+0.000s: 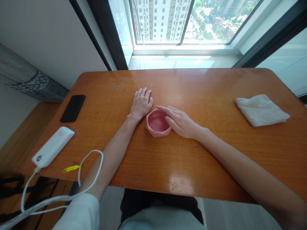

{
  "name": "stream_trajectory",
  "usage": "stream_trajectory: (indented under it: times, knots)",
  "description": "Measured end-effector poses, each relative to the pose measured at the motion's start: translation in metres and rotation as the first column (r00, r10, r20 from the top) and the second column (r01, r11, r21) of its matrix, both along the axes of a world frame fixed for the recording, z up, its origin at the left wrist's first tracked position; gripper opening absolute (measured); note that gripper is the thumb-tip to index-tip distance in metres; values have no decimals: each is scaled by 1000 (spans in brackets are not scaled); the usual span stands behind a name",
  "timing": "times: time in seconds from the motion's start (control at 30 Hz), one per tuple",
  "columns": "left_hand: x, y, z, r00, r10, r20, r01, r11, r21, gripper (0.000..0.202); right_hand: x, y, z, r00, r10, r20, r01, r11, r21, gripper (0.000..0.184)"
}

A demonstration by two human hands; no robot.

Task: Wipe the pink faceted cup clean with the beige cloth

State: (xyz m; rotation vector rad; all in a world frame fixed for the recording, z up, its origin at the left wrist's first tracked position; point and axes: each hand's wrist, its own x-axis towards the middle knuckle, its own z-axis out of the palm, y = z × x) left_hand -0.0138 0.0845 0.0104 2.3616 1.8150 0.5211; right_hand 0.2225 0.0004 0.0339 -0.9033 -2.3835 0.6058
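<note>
A pink faceted bowl (155,130) stands upright near the middle of the wooden table (203,159). My right hand (178,123) reaches over the bowl's right side, its fingers stretched out along the rim and the thumb near the inner wall. Whether it presses on the rim I cannot tell. Just behind and left of the bowl, my left hand (141,103) lies palm down on the table with the fingers spread. It holds nothing. The part of the bowl's right side under my right hand is hidden.
A folded white cloth (262,110) lies on the right. To the left are a black phone (73,108) and a white power bank (53,146). The power bank's white cable (102,159), with a yellow tag (71,168), loops over my left forearm. A window (182,22) is beyond the table.
</note>
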Motion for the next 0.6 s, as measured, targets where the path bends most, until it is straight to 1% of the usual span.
stream_trajectory:
  times: [0.1, 0.17, 0.2, 0.23, 0.27, 0.3, 0.33, 0.37, 0.4, 0.43, 0.47, 0.5, 0.53, 0.6]
  knots:
    - [0, 0, 0, 1000, -5, -8, 5, 1000, -1, 57, 1, 1, -1, 1000, -1, -11, 0, 999, -33, 58]
    - [0, 1, 0, 1000, -7, -8, 7, 1000, -1, 57, 6, 5, -1, 999, -6, -39, 2, 996, -88, 61]
    - [0, 1, 0, 1000, -9, -7, 9, 1000, -2, 57, 11, 9, 0, 998, -28, -62, 21, 994, -111, 63]
    - [0, 1, 0, 1000, -11, -6, 11, 1000, -3, 56, 18, 14, 1, 994, -69, -86, 58, 991, -121, 64]
    - [0, 1, -1, 1000, -12, -3, 12, 1000, -5, 56, 27, 20, 3, 984, -141, -110, 129, 986, -103, 63]
    - [0, 1, -1, 1000, -13, 1, 13, 1000, -7, 56, 39, 27, 6, 961, -247, -121, 241, 969, -61, 62]
    - [0, 1, -1, 1000, -13, 7, 13, 1000, -7, 56, 53, 35, 9, 924, -361, -123, 364, 931, 2, 60]
    - [0, 1, -1, 1000, -12, 11, 12, 1000, -7, 56, 70, 43, 13, 875, -470, -120, 479, 876, 63, 59]
    - [-1, 1, -1, 1000, -10, 13, 10, 1000, -7, 57, 88, 51, 16, 805, -579, -128, 593, 797, 119, 58]
    - [-1, 1, -1, 1000, -8, 12, 8, 1000, -7, 57, 108, 59, 18, 717, -687, -119, 696, 698, 165, 58]
    - [-1, 1, -1, 1000, -7, 10, 8, 1000, -7, 56, 129, 65, 19, 614, -782, -105, 783, 586, 208, 58]
    - [-1, 1, -1, 1000, -7, 8, 7, 1000, -5, 56, 150, 70, 18, 516, -853, -77, 841, 487, 235, 60]
    - [0, 1, -1, 1000, -7, 5, 7, 1000, -4, 56, 172, 74, 15, 425, -904, -46, 881, 402, 248, 61]
    - [0, 1, -2, 1000, -7, 0, 7, 1000, -2, 56, 215, 79, 3, 229, -973, 3, 943, 223, 247, 62]
